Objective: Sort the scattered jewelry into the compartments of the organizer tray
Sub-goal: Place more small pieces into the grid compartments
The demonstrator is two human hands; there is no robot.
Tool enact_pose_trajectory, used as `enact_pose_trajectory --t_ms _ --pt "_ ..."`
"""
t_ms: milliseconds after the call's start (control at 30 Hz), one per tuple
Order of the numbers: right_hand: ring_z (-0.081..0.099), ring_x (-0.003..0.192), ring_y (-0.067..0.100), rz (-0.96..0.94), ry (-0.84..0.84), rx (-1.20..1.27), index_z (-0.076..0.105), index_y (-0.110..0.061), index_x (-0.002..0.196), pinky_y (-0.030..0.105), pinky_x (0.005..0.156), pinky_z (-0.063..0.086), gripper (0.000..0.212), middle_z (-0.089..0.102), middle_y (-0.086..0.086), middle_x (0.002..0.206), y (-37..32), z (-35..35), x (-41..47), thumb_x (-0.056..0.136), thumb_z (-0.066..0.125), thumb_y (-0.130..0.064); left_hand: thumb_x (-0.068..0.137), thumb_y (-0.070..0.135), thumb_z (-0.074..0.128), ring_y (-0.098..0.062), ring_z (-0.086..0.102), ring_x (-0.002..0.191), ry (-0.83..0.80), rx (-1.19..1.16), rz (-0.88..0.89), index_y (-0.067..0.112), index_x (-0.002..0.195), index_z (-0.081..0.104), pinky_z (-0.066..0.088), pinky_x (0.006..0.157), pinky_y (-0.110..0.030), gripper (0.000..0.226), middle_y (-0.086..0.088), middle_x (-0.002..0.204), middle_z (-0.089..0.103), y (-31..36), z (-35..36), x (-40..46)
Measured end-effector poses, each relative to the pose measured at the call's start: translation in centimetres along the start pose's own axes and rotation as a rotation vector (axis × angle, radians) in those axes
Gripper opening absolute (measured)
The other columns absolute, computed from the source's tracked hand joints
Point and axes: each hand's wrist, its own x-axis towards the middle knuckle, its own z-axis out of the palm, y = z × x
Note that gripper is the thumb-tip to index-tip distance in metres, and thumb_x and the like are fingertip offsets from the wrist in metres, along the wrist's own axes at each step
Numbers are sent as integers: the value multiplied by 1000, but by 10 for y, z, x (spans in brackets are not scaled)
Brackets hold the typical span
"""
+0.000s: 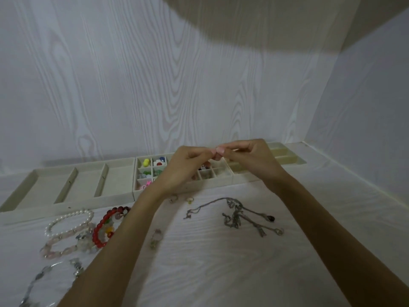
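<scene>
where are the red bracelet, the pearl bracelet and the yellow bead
red bracelet (98,227): head view, on its left arc of beads.
pearl bracelet (66,217): head view, on its upper strand.
yellow bead (146,161): head view, on its middle.

1. A white tabletop (221,273) with a faint wood-grain pattern is seen across the lower part of the view.
2. A white wall (110,85) with the same wood-grain pattern is set behind it.
3. A plain white side wall (365,107) is joined to it at the right corner.
4. A broad, rounded shadow (265,29) is cast across the upper walls.
</scene>
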Motion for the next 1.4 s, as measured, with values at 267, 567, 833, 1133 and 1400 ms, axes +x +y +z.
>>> enact_pose_trajectory --t_ms 267,567,833,1133,1400 --pt "65 70 7 -84 -34 -316 75 -20 88 13 70 50 8 72 -9 83 3 -4 40 80 73 -21 84 17 70 5 65 69 80 -64 -9 10 94 73 45 62 -5 12 5 80 70 -8 -6 24" --pt "68 74 4 -4 102 -287 76 -12 91 16 73 52 16 73 2 80 27 7 47 81 73 -23 84 30 69 -9 57 67 215 145 37 29 85 71 55 80 -42 2 10 85 71 -31 4 35" --pt "58 56 -7 36 -15 -541 76 -17 86 5 57 44 12 70 -2 72 24 -8 67 78 75 -27 91 32 59 -14 55 113 97 651 -78 29 118 64 43 88 -32 28 3 126 60 -37 -44 34" --pt "57 83 16 62 -319 -1295 75 -24 91 27 67 36 17 68 -3 96 25 3 99 80 72 -35 84 47 63 -25 47 121 -32 883 -212 35 126 57 39 93 -36 45 -7 130 55 -59 -57 32" --pt "61 95 24 -83 -384 -1527 65 -13 100 29 71 36 22 64 6 107 26 22 96 84 70 -27 84 45 64 -24 44 119 -61 923 -190 35 112 67 36 88 -35 30 -6 118 60 -57 -50 33"
